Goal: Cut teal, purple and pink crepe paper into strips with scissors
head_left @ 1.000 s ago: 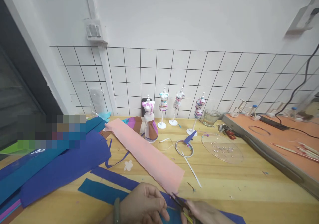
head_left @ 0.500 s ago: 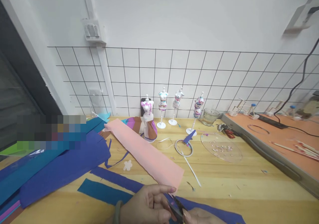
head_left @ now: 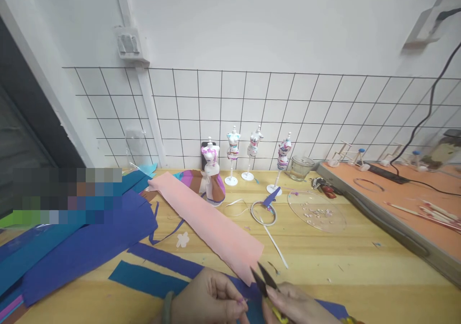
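Observation:
My left hand [head_left: 207,295], with a grey-green band at the wrist, is closed in a pinch at the bottom centre. A tiny purplish bit shows at its fingertips, too small to name. My right hand [head_left: 293,305] grips a pair of scissors [head_left: 268,290] with dark blades and yellow handles; the blades are parted and point up and away. Just beyond the blades lies a pink crepe paper strip [head_left: 212,223]. A blue strip [head_left: 169,259] and a teal strip [head_left: 147,278] run beneath my hands, which partly cover them.
Several small white dress forms [head_left: 233,146] stand by the wall grid; one wears a brown and purple paper skirt [head_left: 215,189]. Blue paper [head_left: 93,240] is piled left. A ring [head_left: 263,212], a clear disc with beads [head_left: 317,212], a glass jar [head_left: 300,168] and an orange board [head_left: 403,209] lie right.
The scissors, half hidden at my left fingers before, have moved up and right, with the blades now apart. My left index finger has curled in from a stretched position. The view shifted slightly.

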The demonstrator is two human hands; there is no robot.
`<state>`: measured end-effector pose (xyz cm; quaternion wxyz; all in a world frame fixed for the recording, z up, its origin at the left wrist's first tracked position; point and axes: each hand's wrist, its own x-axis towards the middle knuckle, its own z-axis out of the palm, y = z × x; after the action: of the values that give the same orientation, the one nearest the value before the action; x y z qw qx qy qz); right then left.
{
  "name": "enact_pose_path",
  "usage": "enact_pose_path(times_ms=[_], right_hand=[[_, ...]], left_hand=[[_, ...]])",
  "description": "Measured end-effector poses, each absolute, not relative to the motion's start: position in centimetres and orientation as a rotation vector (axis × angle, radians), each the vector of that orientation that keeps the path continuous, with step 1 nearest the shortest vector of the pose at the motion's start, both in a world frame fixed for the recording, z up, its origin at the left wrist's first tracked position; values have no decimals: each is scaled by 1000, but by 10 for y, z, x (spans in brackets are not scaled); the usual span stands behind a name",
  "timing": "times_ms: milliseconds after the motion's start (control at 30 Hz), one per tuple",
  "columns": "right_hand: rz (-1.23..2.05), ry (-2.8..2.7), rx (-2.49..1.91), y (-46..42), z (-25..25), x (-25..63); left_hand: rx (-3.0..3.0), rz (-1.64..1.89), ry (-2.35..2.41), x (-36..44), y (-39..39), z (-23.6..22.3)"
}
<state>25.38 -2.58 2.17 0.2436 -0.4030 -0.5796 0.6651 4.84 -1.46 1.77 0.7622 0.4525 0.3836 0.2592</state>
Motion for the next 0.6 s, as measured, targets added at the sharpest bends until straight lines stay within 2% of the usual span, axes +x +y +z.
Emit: enact_pose_path(times_ms=[167,367,600], right_hand=[[1477,-1629,-1142,-29,10,242],[1001,-2002,-1118,-34,14,230],[762,-1789,-1295,-18,16,254]], left_hand=[[1027,516,813,51,-15,17],[1032,449,783,54,-15,15],[944,501,888,52,-12,15]])
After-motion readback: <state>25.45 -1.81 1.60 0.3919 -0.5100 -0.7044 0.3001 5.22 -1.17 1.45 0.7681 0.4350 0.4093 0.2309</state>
